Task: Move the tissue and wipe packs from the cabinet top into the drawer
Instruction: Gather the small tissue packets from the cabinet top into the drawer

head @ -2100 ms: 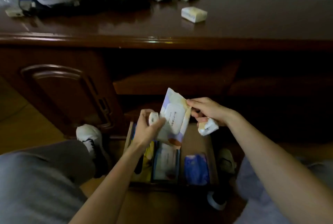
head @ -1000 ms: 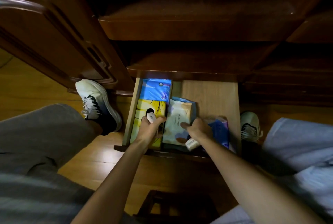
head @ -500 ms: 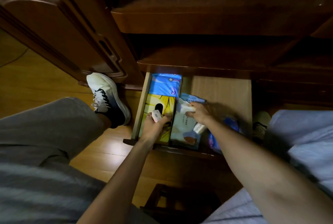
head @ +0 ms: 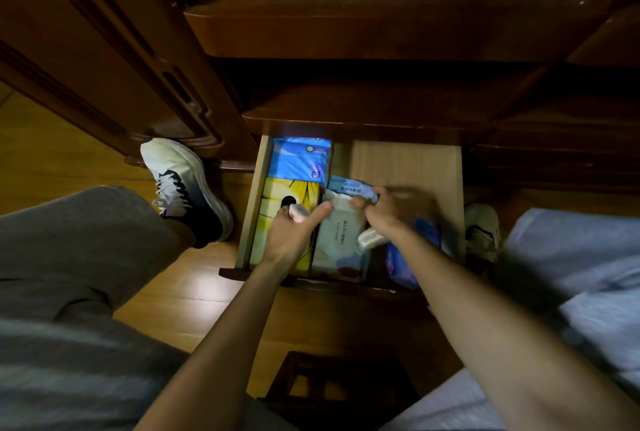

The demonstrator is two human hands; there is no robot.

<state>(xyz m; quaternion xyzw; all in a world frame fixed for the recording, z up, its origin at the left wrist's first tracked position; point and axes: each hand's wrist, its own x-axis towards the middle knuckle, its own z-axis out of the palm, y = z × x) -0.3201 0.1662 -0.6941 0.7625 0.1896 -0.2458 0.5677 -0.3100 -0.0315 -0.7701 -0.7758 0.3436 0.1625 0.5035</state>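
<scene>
Head view: both hands grasp the wipe pack (head: 341, 236), left hand (head: 294, 233) apparently pinching, right hand (head: 384, 212) clenched.

Both bare forearms reaching forward and down, nearly converging, left hand (head: 294, 233) curled with thumb stretched out to the right, right hand (head: 384, 214) knuckles up, fingers pinched closed at the far end, slightly blurred, hands close but apart.

Right hand (head: 382, 214) is blurring with motion and is covering part of the pale wipe pack (head: 341, 240) and most of the blue pack (head: 401, 264). Print on the wipe pack is reading too small. Left hand (head: 294, 229) is hiding part of the yellow box (head: 277, 195).
</scene>
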